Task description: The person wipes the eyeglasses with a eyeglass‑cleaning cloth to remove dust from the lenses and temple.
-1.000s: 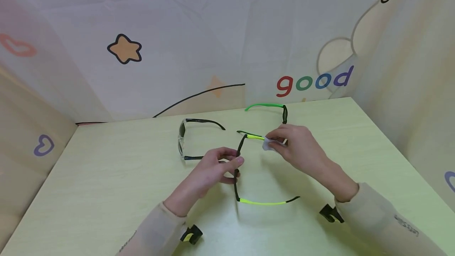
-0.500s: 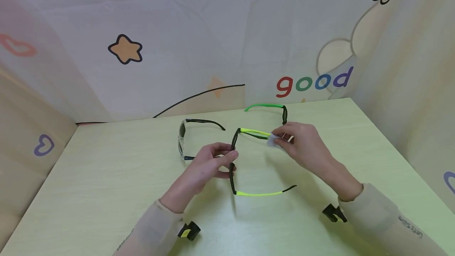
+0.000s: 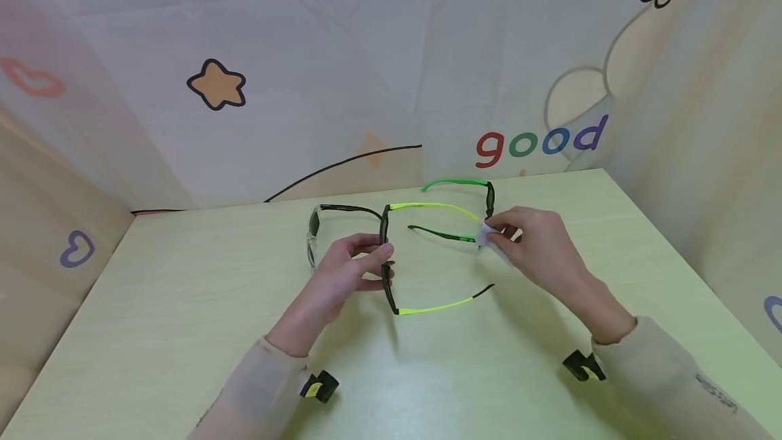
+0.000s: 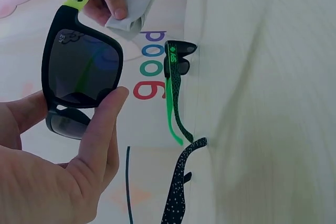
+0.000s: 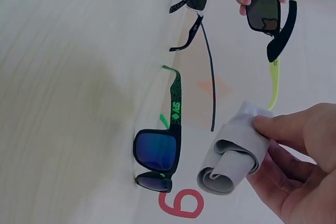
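Pinches yellow-templed sunglasses (image 4: pixel 83 69) at the nose bridge with the left hand (image 3: pixel 342 267), thumb on the temple side and fingers round the opposite face. Leaves one dark lens on either side of that grip, one beyond it and one nearer the body. Holds the black frame front raised above the pale table (image 3: pixel 183 331), with both temples unfolded toward the right. Clasps a folded grey cloth (image 5: pixel 244 129) between thumb and fingers of the right hand (image 3: pixel 540 240), at the end of the far yellow temple. Hides that temple's tip at the cloth; cannot tell the firmness of contact there. Leaves the near temple free, black tip in plain sight, below and apart from the right hand in the head view. Shows just past the right hand, partly covered by it, green-and-black sunglasses (image 5: pixel 156 150) on the table, with blue lenses and unfolded temples toward the left. Shows beyond the left hand, partly covered by it, clear-framed sunglasses (image 3: pixel 314 223) with dark temples toward the right. Wears pale sleeves (image 3: pixel 263 386) on both arms. Ends at the back in a pale backdrop (image 3: pixel 336 100) with an orange star (image 3: pixel 216 84) and the coloured word "good" (image 3: pixel 540 141)
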`<state>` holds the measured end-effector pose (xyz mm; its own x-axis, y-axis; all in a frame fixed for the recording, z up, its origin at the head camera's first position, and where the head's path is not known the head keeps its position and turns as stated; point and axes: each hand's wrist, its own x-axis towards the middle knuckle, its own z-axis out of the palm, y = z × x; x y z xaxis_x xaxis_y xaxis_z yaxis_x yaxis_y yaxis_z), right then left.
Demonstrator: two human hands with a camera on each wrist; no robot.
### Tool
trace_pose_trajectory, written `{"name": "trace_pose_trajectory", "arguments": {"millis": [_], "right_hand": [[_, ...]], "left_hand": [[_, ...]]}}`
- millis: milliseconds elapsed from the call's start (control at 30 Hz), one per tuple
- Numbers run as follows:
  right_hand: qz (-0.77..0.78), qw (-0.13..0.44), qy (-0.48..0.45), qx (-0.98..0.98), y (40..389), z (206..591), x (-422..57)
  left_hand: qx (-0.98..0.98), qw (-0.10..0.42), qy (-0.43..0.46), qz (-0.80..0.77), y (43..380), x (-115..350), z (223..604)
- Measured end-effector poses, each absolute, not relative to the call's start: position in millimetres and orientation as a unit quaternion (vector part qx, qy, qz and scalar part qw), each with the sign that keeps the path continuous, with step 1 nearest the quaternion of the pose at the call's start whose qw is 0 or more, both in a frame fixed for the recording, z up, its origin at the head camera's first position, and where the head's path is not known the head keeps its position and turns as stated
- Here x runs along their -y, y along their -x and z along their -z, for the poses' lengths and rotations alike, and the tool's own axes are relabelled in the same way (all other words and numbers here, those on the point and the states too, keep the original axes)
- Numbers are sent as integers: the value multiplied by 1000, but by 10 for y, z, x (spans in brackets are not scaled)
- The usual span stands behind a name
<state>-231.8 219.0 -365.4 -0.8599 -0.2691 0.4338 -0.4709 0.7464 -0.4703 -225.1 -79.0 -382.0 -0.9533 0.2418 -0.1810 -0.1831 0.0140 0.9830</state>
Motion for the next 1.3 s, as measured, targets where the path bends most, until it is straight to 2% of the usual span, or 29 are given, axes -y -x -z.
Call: {"name": "trace_pose_trajectory", "arguments": {"millis": [300,600,833,1100,1300], "right_hand": [[-296,182,-187,919,2328,3680,-2269],[-301,185,-189,916,2342,3700,-2279],[-297,175,-187,920,2343,3713,-2279],[-293,163,-185,924,2344,3722,-2271],[-291,154,-183,926,2354,3735,-2259]], "left_hand": [[-715,129,-16,-687,2426,795,3878],[-719,130,16,-682,2621,718,3940],[-738,128,27,-662,2745,658,4016],[-787,97,22,-609,2818,644,4094],[-804,109,39,-583,2849,629,4102]]}}
